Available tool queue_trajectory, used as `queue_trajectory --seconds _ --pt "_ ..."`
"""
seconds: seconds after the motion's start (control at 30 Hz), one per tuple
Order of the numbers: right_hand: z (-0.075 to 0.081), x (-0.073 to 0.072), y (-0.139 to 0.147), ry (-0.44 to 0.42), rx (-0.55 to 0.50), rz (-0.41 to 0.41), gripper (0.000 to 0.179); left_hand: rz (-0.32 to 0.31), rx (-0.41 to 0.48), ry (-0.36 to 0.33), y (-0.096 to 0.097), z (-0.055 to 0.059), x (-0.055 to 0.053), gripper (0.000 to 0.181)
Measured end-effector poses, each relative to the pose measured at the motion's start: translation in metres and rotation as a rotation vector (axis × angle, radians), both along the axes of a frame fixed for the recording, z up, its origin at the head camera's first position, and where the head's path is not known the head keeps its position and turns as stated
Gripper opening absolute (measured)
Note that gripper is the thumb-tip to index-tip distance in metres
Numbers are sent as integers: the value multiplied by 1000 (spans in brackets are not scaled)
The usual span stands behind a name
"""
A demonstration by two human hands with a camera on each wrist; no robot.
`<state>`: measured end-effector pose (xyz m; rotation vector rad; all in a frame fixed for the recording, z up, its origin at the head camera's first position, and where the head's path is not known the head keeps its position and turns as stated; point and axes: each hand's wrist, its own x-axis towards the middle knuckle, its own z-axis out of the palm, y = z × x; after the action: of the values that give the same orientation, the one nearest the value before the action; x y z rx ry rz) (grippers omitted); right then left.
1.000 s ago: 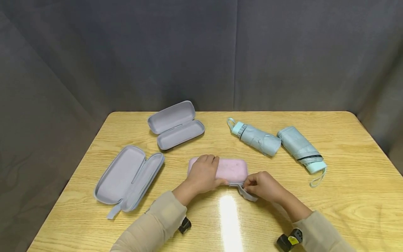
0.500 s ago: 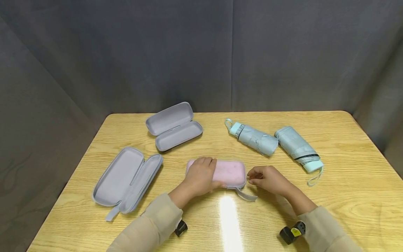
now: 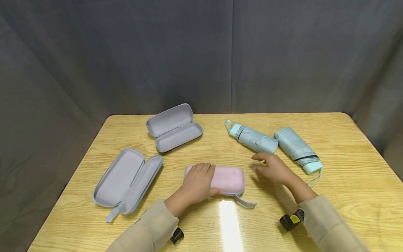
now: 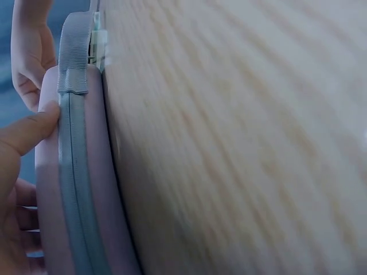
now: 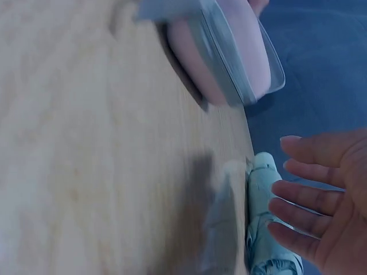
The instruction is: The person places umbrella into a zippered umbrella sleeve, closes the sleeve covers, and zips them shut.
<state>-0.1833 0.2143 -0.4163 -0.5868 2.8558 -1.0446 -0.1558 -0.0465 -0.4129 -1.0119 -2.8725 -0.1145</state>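
Observation:
A pink zip case (image 3: 228,178) lies closed on the table with its grey pull strap (image 3: 245,202) trailing from the near right corner. My left hand (image 3: 197,182) holds its left half, fingers across the top and thumb on the near side. The left wrist view shows that thumb (image 4: 34,129) beside the grey zipper (image 4: 77,172). Right of the case, my right hand (image 3: 272,168) is raised over the table with spread fingers and nothing in it. Its fingertips point left, just in front of a light-blue folded umbrella (image 3: 255,138).
A second folded umbrella (image 3: 297,148) lies at the right, its wrist loop toward me. Two grey cases stand open: one (image 3: 174,127) at the back, another (image 3: 127,180) with a strap at the left. A dark curtain (image 3: 201,56) hangs behind the table.
My right hand has let go of the pull strap and moved up and away toward the umbrellas, its fingers spreading. The pink case and my left hand have shifted slightly nearer me.

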Motion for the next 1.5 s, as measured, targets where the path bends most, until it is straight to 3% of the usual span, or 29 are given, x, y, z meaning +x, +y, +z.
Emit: queue_trajectory --seconds 0.4,0.63,1.3,1.5 --pt "1 -18 12 10 7 -72 35 -18 -25 -3 -5 1 7 77" --pt "3 -28 15 60 12 -86 39 -23 -13 -16 -8 2 11 76" --pt "5 -60 17 -103 54 -147 65 -48 5 -38 -15 6 19 72" --pt "5 -66 17 -102 95 -141 68 -43 3 -40 -17 5 22 71"
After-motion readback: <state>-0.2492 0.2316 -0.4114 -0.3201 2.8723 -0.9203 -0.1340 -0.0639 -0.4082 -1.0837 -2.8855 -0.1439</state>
